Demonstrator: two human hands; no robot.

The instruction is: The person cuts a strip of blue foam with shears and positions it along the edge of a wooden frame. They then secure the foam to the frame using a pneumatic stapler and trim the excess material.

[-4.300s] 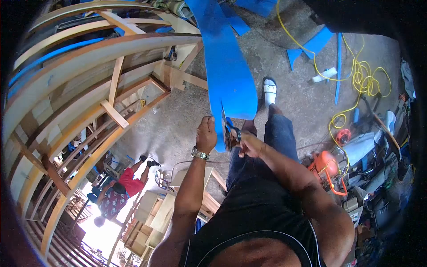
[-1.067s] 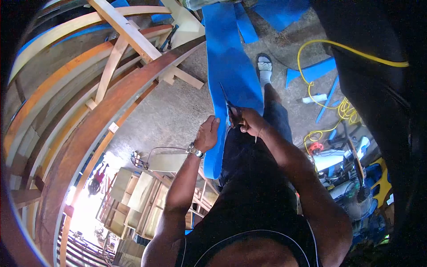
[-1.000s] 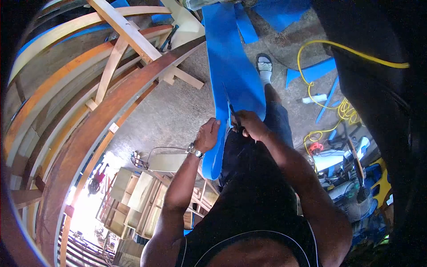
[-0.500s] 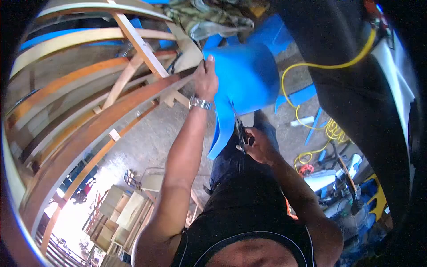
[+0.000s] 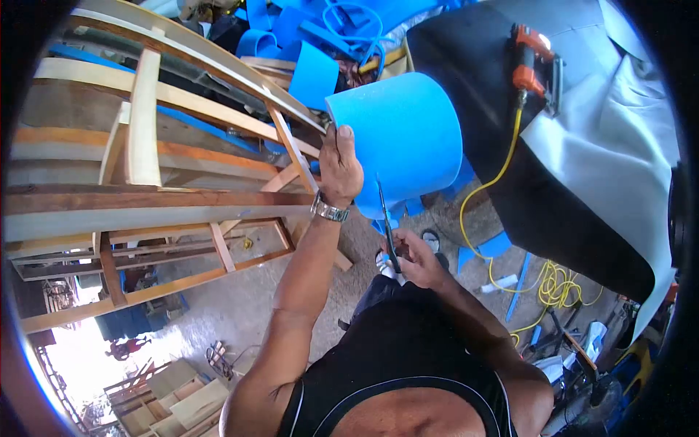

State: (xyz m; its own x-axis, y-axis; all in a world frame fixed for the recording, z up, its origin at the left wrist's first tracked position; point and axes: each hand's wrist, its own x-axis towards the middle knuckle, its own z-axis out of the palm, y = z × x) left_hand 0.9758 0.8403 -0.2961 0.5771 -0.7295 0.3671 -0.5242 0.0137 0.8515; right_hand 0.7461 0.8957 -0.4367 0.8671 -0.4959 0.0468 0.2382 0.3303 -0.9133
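A curled blue sheet, possibly foam (image 5: 400, 135), is held up in front of me. My left hand (image 5: 341, 166) pinches its left edge, thumb pointing up; a metal-banded watch (image 5: 330, 209) is on that wrist. Below the sheet, my right hand (image 5: 416, 261) grips dark scissors (image 5: 387, 229) by the handles. Their blades point upward, with the tip against the lower part of the sheet. How far apart the blades are, I cannot make out.
Wooden frames (image 5: 167, 207) fill the left side. More blue pieces (image 5: 313, 76) are heaped beyond the sheet. An orange air stapler or nailer (image 5: 531, 62) lies on black material (image 5: 466, 65) at right, beside silvery fabric (image 5: 611, 138). Its yellow hose (image 5: 557, 284) coils on the floor.
The view has swung, bringing the orange tool and the blue heap into sight. The long strip that hung below the sheet no longer shows. Both hands keep their holds.
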